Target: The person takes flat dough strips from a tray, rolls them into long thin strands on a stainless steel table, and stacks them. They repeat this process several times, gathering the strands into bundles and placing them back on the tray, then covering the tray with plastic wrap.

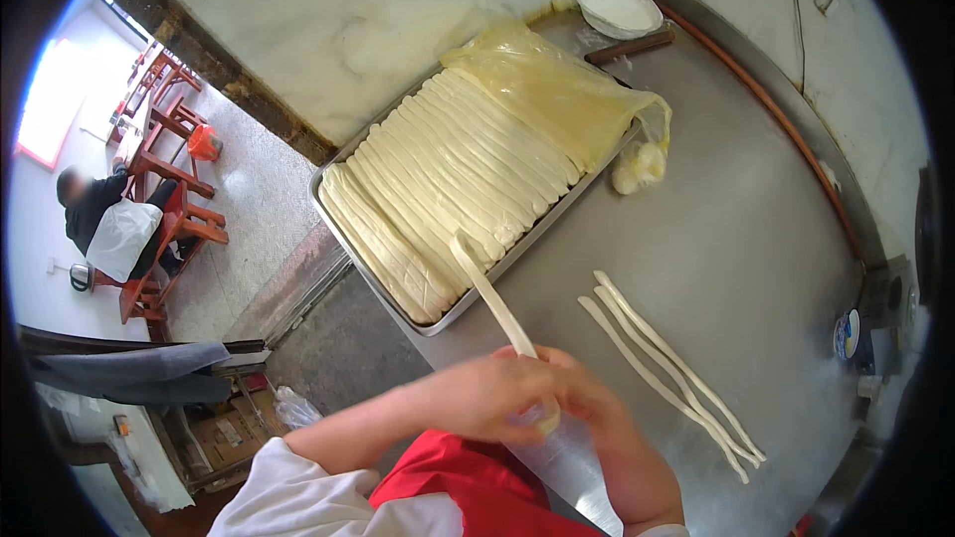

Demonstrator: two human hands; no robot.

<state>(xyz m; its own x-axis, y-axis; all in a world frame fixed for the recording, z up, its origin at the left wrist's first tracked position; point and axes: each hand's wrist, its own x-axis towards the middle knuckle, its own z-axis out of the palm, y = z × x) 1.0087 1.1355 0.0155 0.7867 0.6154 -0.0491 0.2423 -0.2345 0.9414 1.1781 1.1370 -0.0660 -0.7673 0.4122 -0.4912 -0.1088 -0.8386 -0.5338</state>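
Note:
My left hand (489,395) and my right hand (578,380) meet over the near edge of the steel worktop, both closed around one dough strip (496,306). The strip's far end reaches up to the near side of a metal tray (429,328); its lower end shows below my fingers, which are partly blurred. Side by side in the tray lie several long pale dough strips (448,156). Yellowish plastic film (552,97) covers the tray's far right part. Three thin dough strips (671,373) lie on the worktop, to the right of my right hand.
A bowl of white powder (618,9) and a brown wooden stick (630,48) are at the back wall. A raised metal rim (783,89) curves along the worktop's far right. At the left, a seated person (112,216) is at a table in another room.

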